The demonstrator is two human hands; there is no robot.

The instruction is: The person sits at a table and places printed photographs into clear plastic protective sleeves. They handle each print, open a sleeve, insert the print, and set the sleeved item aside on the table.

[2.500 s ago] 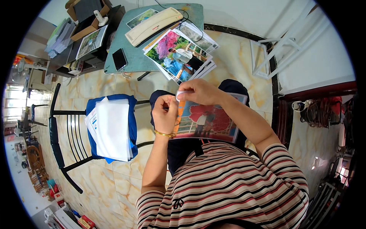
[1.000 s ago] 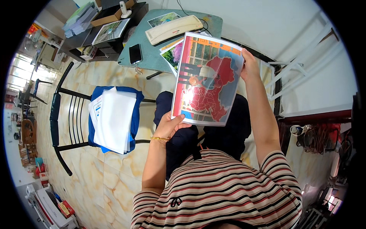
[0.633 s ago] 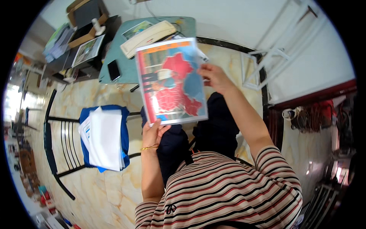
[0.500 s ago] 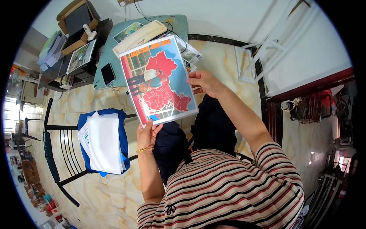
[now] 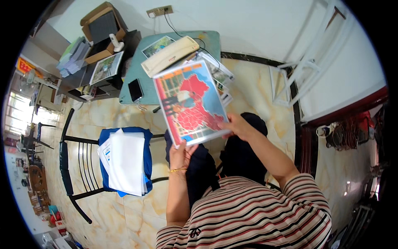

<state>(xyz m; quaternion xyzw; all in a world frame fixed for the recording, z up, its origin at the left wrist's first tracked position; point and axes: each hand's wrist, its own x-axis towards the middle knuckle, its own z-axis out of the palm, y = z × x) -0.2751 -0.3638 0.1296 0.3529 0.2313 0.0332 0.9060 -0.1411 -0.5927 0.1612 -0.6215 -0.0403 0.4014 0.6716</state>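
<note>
Above my lap I hold a glossy printed sheet (image 5: 192,99) showing a red map on blue, with small figures and an orange strip. It looks to be in a clear plastic film. My left hand (image 5: 182,157) pinches its lower left edge, thumb on the front. Near the lower right corner, my right hand (image 5: 241,127) grips the side, its fingers partly blurred. Just beyond the sheet, a long cream-coloured machine, seemingly a laminator (image 5: 170,57), rests on a green table (image 5: 145,68). Other printed photo sheets (image 5: 219,72) lie partly under and beside it.
A black phone (image 5: 135,90) lies at the table's left edge. On my left, a chair (image 5: 64,166) with a blue seat carries white sheets (image 5: 127,164). Further back are an open cardboard box (image 5: 103,29) and paper stacks (image 5: 74,58). A white frame (image 5: 286,85) leans at the right wall.
My right hand has slid down the sheet's right side to near its lower corner. My left hand keeps its hold. The whole view has shifted, with the scene now lower and further right.
</note>
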